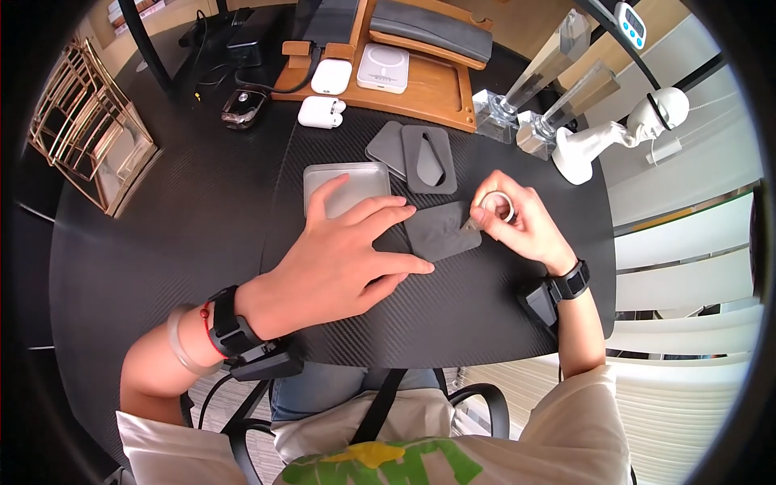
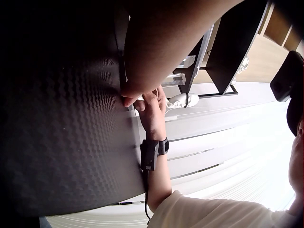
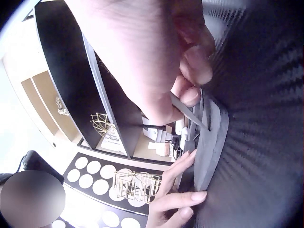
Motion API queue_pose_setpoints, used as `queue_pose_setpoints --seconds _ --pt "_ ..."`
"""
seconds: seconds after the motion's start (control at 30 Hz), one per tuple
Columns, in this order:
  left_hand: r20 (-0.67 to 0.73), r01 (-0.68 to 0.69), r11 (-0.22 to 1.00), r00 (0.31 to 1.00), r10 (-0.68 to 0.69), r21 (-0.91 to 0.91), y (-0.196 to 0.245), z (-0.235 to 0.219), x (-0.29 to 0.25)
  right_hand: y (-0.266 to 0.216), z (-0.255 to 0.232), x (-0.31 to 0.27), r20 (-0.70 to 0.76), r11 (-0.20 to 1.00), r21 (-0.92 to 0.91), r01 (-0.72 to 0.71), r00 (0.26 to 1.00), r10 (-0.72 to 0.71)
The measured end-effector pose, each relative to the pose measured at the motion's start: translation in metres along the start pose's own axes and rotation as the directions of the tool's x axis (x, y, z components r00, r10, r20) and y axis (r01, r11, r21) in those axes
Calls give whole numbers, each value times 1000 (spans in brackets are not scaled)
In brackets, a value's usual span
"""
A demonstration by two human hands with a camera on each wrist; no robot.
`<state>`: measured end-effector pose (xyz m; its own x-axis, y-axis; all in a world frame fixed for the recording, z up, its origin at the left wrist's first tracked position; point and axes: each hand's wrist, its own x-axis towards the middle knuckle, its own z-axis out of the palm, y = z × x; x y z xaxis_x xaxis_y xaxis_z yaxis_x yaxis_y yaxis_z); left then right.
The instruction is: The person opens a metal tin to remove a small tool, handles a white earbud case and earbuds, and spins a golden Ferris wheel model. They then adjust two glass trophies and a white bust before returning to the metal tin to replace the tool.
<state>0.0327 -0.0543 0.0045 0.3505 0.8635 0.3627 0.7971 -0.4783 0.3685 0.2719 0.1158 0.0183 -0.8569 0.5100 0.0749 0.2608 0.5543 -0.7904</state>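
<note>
A dark grey square pad [image 1: 439, 231] lies on the black carbon-pattern mat [image 1: 453, 307]. My left hand [image 1: 347, 259] lies flat with its fingers spread, and the fingertips [image 3: 183, 198] press on the pad's left edge. My right hand [image 1: 517, 222] holds a small roll of tape [image 1: 498, 206] and pinches the tape's free end [image 1: 471, 223] against the pad's right corner. In the right wrist view the tape strip [image 3: 187, 111] runs from my right hand [image 3: 161, 61] down to the pad [image 3: 211, 142]. The left wrist view shows my right hand [image 2: 152, 111] at the mat's edge.
A silver tray [image 1: 356, 179] and two more grey pads [image 1: 420, 155] lie just beyond my hands. Farther back are a wooden tray [image 1: 428, 93] with chargers, an earbuds case [image 1: 321, 111], a gold wire rack [image 1: 89, 129], glass blocks [image 1: 550, 97] and a white bust [image 1: 614, 133].
</note>
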Motion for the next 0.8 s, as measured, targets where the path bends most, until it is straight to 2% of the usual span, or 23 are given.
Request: queue_pose_setpoints --seconds 0.03,0.17,0.3,0.73,0.8 --pt "5 0 1000 1000 0 1 0 0 0 -12 -1 0 35 998 -31 -62 997 63" --pt "5 2 1000 1000 -2 -2 0 0 0 -1 -4 1 -19 1000 -7 31 999 -31" --pt "0 3 1000 1000 -3 2 0 0 0 -9 -2 -1 27 1000 -13 -24 999 24" --pt "10 3 1000 1000 -3 7 -1 0 0 -13 -1 0 58 999 -28 -19 998 20" --pt "7 2 1000 1000 -2 5 -1 0 0 -11 1 0 27 1000 -1 2 1000 -2"
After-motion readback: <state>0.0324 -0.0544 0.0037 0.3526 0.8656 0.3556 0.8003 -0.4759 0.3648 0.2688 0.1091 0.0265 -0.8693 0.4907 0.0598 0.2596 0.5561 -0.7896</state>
